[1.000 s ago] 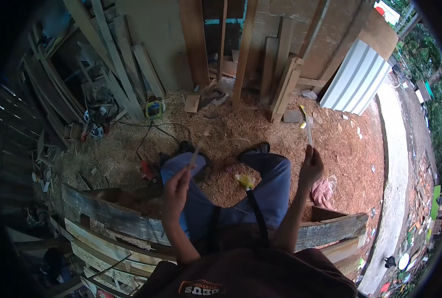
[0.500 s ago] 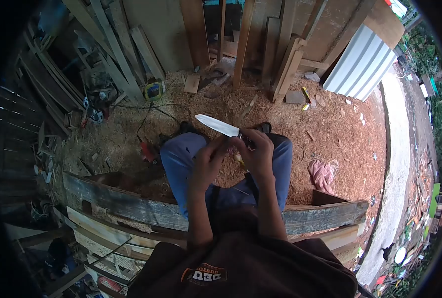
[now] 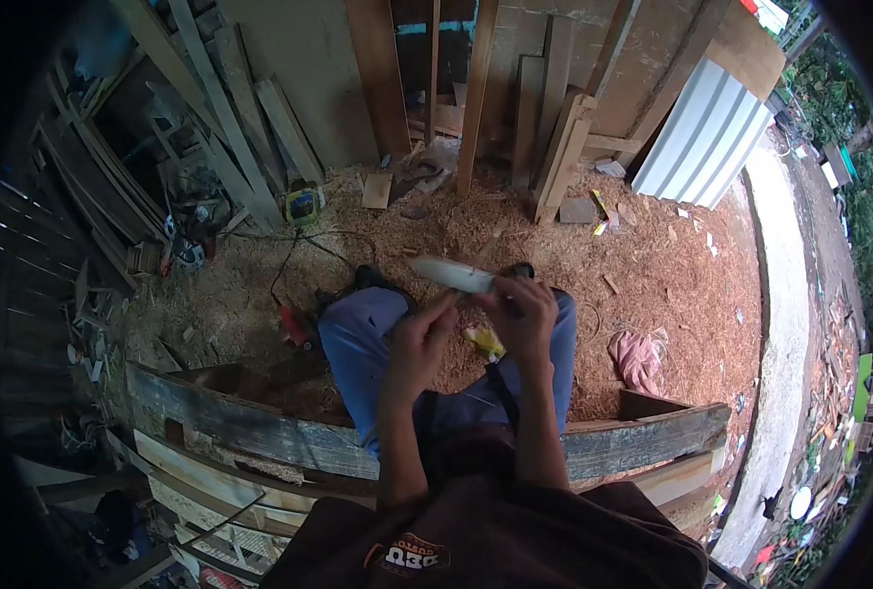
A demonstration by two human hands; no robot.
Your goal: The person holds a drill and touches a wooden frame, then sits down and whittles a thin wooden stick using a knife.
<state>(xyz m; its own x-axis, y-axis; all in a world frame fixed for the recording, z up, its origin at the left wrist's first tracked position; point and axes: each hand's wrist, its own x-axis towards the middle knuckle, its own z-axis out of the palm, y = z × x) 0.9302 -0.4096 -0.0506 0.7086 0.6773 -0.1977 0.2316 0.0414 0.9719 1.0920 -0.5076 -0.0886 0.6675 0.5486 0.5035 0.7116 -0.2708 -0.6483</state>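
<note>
A knife [image 3: 451, 275] with a broad pale blade points to the left above the sawdust floor, between my knees. My right hand [image 3: 523, 312] is closed round its handle, which the fingers mostly hide. Just below the blade is my left hand [image 3: 423, 339], its fingers pinched together near the knife; whether something small is between them is too blurred to make out. A yellow wrapper [image 3: 483, 342] shows below and between the two hands, near a dark strap [image 3: 501, 385].
Behind me runs a dark weathered beam [image 3: 260, 420]. Boards [image 3: 564, 162] lean on the wall ahead, beside a white corrugated sheet [image 3: 703, 135]. A pink cloth [image 3: 636, 360] lies at right, a red tool [image 3: 295, 328] at left.
From wide apart, my hands have come together and the knife blade has come into view. Since half a second ago, the blade has shifted slightly right and down, and my left fingers sit below it.
</note>
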